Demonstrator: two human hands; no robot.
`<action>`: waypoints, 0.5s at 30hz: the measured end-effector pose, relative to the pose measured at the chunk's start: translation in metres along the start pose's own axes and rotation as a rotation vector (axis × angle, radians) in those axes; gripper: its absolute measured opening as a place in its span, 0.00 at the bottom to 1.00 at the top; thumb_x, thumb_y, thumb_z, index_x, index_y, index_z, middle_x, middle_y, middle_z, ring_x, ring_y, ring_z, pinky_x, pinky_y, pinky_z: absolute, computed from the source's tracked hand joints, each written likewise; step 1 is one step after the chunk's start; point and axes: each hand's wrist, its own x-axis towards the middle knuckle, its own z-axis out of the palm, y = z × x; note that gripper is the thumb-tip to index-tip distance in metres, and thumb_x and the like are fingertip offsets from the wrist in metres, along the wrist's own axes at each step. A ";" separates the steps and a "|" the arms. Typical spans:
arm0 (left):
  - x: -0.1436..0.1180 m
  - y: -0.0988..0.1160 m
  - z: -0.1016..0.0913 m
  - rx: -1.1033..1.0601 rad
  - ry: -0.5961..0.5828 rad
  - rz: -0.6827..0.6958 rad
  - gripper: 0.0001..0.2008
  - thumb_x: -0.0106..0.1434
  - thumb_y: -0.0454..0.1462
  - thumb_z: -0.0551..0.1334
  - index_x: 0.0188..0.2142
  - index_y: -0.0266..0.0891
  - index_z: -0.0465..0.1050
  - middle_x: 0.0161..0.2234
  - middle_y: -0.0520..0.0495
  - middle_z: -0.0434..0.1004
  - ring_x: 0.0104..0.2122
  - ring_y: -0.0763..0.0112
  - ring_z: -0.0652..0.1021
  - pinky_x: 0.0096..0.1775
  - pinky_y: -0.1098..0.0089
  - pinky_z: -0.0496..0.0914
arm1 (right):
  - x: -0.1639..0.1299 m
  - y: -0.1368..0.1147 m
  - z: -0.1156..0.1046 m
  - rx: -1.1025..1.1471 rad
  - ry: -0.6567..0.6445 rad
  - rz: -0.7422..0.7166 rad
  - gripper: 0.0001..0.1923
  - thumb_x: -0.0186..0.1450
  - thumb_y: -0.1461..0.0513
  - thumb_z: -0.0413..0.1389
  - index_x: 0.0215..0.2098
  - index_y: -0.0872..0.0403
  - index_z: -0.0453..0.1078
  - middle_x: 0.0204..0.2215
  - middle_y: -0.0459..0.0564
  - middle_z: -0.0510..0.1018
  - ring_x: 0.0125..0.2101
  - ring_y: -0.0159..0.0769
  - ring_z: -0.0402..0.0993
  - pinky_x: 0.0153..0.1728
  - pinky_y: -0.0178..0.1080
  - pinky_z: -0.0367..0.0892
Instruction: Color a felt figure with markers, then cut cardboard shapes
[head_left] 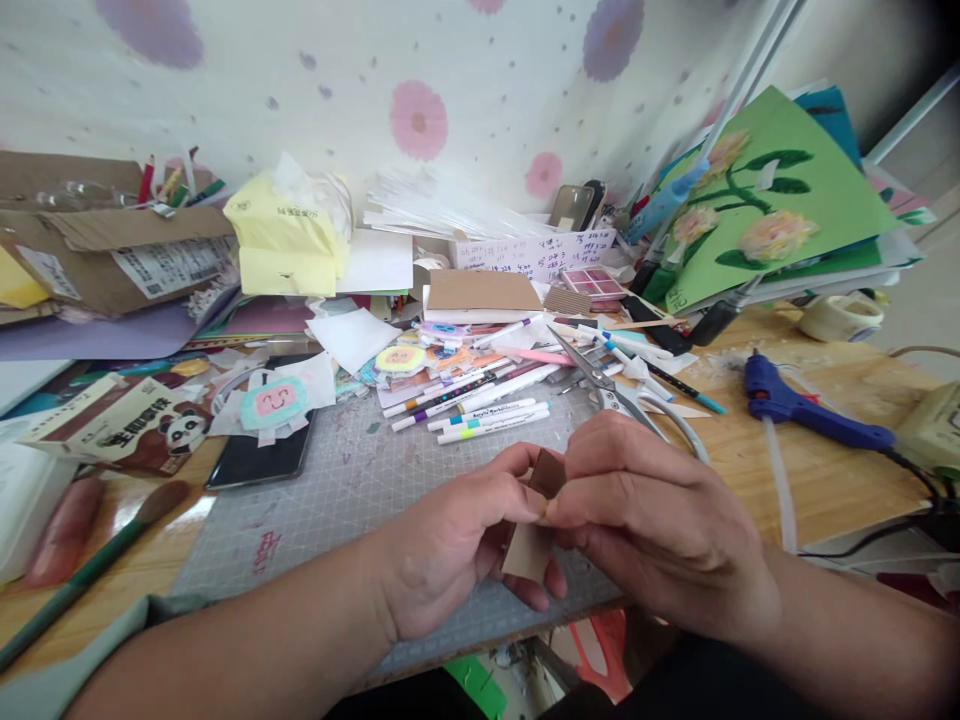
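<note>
Between my two hands is a small piece of brown cardboard [531, 548], held over the front edge of a grey cutting mat [330, 520]. My left hand [457, 535] grips it from the left, with fingers curled behind it and the thumb on the front. My right hand [660, 520] pinches at the cardboard's middle, its fingertips meeting the left thumb. Whatever lies right between the fingertips is hidden. Scissors [600, 385] with grey handles lie just beyond my right hand. Several markers [487, 420] are spread on the mat ahead of both hands.
A blue glue gun [810, 410] lies on the right. To the left are a black phone [259, 460] under a paper drawing [274, 405], a panda-printed box [127, 425] and a green-handled brush [90, 570]. Behind are a cardboard box [112, 250], a yellow tissue pack [289, 240] and green paper [765, 200].
</note>
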 end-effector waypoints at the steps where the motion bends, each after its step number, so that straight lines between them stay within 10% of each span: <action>1: 0.000 0.000 0.000 -0.002 -0.001 0.002 0.17 0.51 0.39 0.57 0.42 0.40 0.63 0.29 0.52 0.72 0.25 0.70 0.74 0.28 0.71 0.64 | 0.000 0.000 0.001 0.001 0.008 -0.001 0.08 0.63 0.72 0.55 0.35 0.55 0.73 0.27 0.49 0.72 0.28 0.35 0.71 0.28 0.39 0.70; 15: -0.002 -0.003 0.001 -0.055 -0.072 0.019 0.13 0.57 0.38 0.53 0.42 0.41 0.64 0.30 0.53 0.73 0.25 0.72 0.75 0.31 0.70 0.66 | 0.002 -0.003 -0.002 0.021 0.059 0.031 0.09 0.59 0.75 0.58 0.32 0.56 0.73 0.28 0.47 0.71 0.30 0.32 0.70 0.30 0.35 0.70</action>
